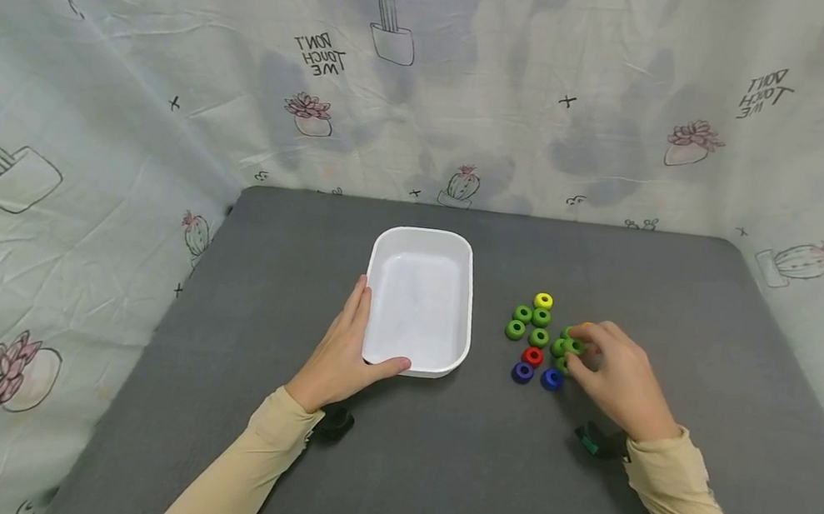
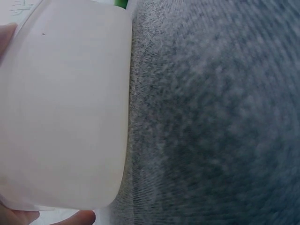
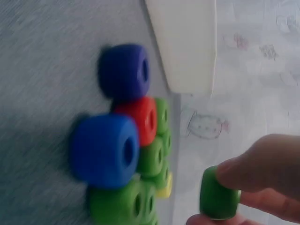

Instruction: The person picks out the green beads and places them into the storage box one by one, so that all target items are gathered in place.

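A white rectangular tray lies on the grey table, empty. My left hand rests against its near left corner, fingers along the left wall and thumb along the front rim; the tray's wall fills the left wrist view. To the tray's right lies a cluster of round beads: yellow, several green, red, purple and blue. My right hand pinches a green bead between thumb and fingertips, lifted just off the cluster's right side.
The grey felt table is bounded by a cactus-print cloth behind and at both sides. A hint of orange shows behind my right hand. Bare felt lies in front of the tray and beads.
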`<state>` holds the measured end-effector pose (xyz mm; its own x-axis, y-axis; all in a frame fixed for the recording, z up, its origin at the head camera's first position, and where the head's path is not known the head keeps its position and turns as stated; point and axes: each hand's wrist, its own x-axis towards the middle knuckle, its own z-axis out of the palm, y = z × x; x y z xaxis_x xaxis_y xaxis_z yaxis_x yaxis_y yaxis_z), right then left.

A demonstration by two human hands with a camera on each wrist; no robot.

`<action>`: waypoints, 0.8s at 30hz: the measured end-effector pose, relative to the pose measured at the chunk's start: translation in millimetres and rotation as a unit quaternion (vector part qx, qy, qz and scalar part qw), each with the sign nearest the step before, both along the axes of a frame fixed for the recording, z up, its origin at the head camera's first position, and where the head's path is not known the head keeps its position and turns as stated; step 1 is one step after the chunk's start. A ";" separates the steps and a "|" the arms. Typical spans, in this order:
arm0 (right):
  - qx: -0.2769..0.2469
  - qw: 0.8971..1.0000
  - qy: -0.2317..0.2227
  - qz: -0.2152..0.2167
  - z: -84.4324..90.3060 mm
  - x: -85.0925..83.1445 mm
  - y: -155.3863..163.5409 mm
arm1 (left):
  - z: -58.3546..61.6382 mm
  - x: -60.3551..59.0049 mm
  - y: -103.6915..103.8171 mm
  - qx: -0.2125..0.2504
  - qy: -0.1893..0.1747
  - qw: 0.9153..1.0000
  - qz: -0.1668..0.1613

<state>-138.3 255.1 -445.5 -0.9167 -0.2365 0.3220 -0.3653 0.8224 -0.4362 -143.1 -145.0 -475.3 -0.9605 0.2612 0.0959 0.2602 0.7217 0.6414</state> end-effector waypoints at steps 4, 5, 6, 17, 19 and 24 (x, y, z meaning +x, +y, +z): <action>-0.017 1.000 -0.001 0.023 6.1 -4.4 -13.8 | -0.1 -0.5 -0.1 -0.004 -0.001 1.000 0.001; -0.021 0.999 -0.004 0.029 7.2 -6.1 -18.3 | -0.1 -0.5 -0.2 -0.005 -0.001 1.000 0.001; -0.024 0.999 -0.009 0.034 8.4 -8.1 -22.9 | 0.0 -0.3 -0.2 -0.005 0.000 1.000 0.000; -0.083 0.990 -0.041 0.106 26.3 -30.7 -74.2 | 0.8 1.1 0.3 0.002 -0.003 1.000 -0.007; -0.089 0.988 -0.047 0.113 29.4 -34.8 -83.0 | 1.3 1.3 0.6 0.001 -0.002 1.000 -0.006; -0.099 0.985 -0.062 0.127 38.0 -45.0 -103.9 | 2.4 1.4 1.5 -0.001 -0.006 1.000 0.000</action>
